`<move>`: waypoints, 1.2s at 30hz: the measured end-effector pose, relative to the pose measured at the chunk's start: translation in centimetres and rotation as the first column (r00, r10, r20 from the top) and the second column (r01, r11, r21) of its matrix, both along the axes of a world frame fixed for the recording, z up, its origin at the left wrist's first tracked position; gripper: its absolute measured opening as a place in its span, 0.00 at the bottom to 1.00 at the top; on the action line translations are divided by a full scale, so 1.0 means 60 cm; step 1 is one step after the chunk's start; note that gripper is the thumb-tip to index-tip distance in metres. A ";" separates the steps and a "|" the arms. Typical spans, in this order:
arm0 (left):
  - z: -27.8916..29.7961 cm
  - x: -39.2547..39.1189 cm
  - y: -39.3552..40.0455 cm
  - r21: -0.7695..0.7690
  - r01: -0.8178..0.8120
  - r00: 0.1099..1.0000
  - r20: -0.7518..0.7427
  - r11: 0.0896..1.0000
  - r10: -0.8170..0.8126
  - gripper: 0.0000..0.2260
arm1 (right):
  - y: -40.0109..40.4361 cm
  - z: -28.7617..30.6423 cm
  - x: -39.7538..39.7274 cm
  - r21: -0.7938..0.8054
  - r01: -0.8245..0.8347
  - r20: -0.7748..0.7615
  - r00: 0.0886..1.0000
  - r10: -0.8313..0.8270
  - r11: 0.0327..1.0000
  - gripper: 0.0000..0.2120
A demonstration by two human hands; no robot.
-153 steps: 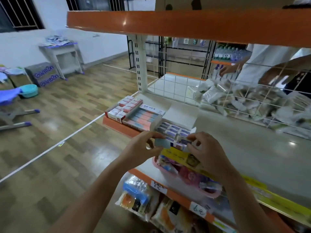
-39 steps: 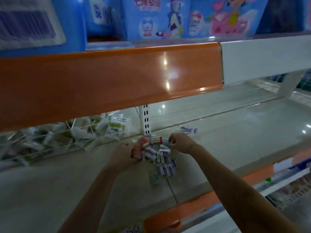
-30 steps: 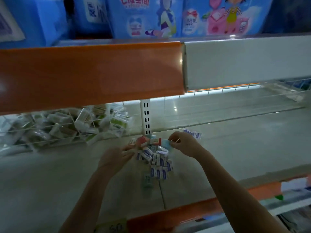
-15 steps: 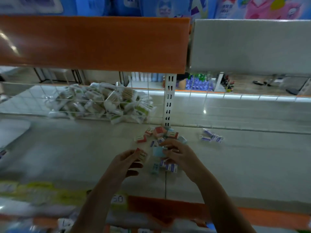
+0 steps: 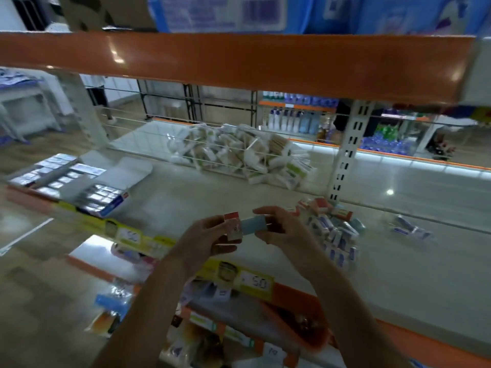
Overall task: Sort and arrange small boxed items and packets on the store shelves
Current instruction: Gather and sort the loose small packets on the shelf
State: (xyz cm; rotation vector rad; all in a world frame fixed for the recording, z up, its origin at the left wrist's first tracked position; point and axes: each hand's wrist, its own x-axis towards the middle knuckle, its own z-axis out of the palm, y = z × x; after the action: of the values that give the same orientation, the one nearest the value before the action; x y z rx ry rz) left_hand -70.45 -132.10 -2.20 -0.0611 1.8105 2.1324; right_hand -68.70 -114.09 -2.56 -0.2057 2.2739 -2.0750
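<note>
The left hand (image 5: 204,240) is gripping a red-topped box (image 5: 233,226); the right hand (image 5: 281,229) is pinching a pale blue box (image 5: 252,226). Keep colours separated; set each squarely beside the loose pile (image 5: 332,229) on the shelf (image 5: 425,274).

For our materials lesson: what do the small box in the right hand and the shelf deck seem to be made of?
Light blue box: probably printed cardboard, judging by its flat faces and crisp edges. Shelf deck: likely painted metal with a glossy finish, since lamp glints reflect on it.

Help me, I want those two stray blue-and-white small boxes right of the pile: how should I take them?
Pinch the two stray blue-and-white small boxes across their narrow sides, from above: they lie flat on the grey shelf, apart from the pile of small boxes.
</note>
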 end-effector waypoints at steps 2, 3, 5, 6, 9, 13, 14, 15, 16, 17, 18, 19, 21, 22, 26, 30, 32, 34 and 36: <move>0.009 0.000 -0.044 0.043 -0.040 0.998 0.042 0.998 0.038 0.05 | -0.045 0.005 -0.008 -0.023 -0.018 -0.015 1.000 0.017 1.000 0.16; 0.014 0.001 -0.069 0.048 -0.045 0.998 0.049 0.998 0.043 0.04 | -0.069 0.009 -0.011 -0.048 -0.027 -0.012 1.000 0.026 0.998 0.16; 0.021 0.004 -0.121 0.038 -0.041 0.999 0.014 0.998 0.041 0.04 | -0.122 0.015 -0.018 -0.101 -0.050 0.007 0.999 0.051 0.994 0.15; 0.024 0.006 -0.149 0.023 -0.045 0.999 -0.004 0.999 0.045 0.03 | -0.149 0.018 -0.021 -0.119 -0.066 0.016 0.998 0.069 0.991 0.15; 0.033 0.011 -0.243 -0.092 -0.073 0.995 -0.071 0.993 0.067 0.05 | -0.236 0.026 -0.029 -0.167 -0.096 0.031 0.994 0.103 0.981 0.15; 0.040 0.015 -0.372 -0.407 -0.076 0.966 -0.256 0.910 -0.034 0.08 | -0.344 0.027 -0.038 -0.188 -0.117 0.013 0.992 0.122 0.975 0.14; 0.040 0.015 -0.401 -0.447 -0.097 0.956 -0.291 0.889 -0.042 0.09 | -0.369 0.025 -0.040 -0.186 -0.131 0.003 0.991 0.134 0.974 0.14; 0.040 0.014 -0.428 -0.469 -0.122 0.945 -0.323 0.875 -0.041 0.11 | -0.393 0.024 -0.041 -0.190 -0.142 -0.004 0.990 0.144 0.971 0.14; 0.038 0.012 -0.453 -0.494 -0.147 0.936 -0.349 0.857 -0.040 0.13 | -0.416 0.023 -0.044 -0.192 -0.147 -0.003 0.989 0.149 0.970 0.14; 0.036 0.007 -0.488 -0.542 -0.173 0.927 -0.372 0.822 -0.050 0.15 | -0.446 0.020 -0.049 -0.192 -0.152 0.007 0.988 0.156 0.970 0.14; 0.035 0.005 -0.505 -0.604 -0.189 0.916 -0.393 0.774 -0.083 0.16 | -0.460 0.019 -0.051 -0.191 -0.154 0.012 0.987 0.160 0.969 0.15; 0.036 0.004 -0.521 -0.658 -0.199 0.907 -0.405 0.726 -0.119 0.16 | -0.473 0.016 -0.053 -0.183 -0.162 0.012 0.986 0.167 0.970 0.15; 0.037 0.000 -0.560 -0.727 -0.211 0.889 -0.420 0.654 -0.181 0.16 | -0.509 0.010 -0.063 -0.167 -0.185 0.017 0.981 0.191 0.968 0.15; 0.037 -0.003 -0.576 -0.746 -0.218 0.882 -0.427 0.630 -0.200 0.17 | -0.524 0.007 -0.069 -0.157 -0.192 0.019 0.980 0.198 0.969 0.15; 0.030 -0.029 -0.637 -0.769 -0.257 0.860 -0.459 0.585 -0.224 0.16 | -0.586 -0.002 -0.100 -0.166 -0.207 0.068 0.973 0.220 0.964 0.13; 0.012 -0.081 -0.696 -0.750 -0.265 0.848 -0.480 0.605 -0.224 0.19 | -0.646 -0.015 -0.158 -0.460 -0.156 0.218 0.934 0.282 0.874 0.16; 0.006 -0.115 -0.722 -0.744 -0.267 0.839 -0.492 0.613 -0.232 0.19 | -0.672 -0.019 -0.193 -0.458 -0.184 0.214 0.927 0.308 0.870 0.16; 0.004 -0.150 -0.746 -0.739 -0.263 0.826 -0.504 0.621 -0.251 0.17 | -0.696 -0.015 -0.223 -0.479 -0.212 0.199 0.919 0.341 0.852 0.18; 0.004 -0.184 -0.766 -0.726 -0.259 0.800 -0.531 0.637 -0.280 0.16 | -0.716 -0.010 -0.252 -0.481 -0.203 0.187 0.927 0.326 0.853 0.17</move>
State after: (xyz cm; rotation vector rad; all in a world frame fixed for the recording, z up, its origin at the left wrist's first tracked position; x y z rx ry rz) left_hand -81.49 -178.08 -1.99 0.4906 2.9912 1.2115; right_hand -83.84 -157.04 -3.15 -0.2333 1.4885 -2.2826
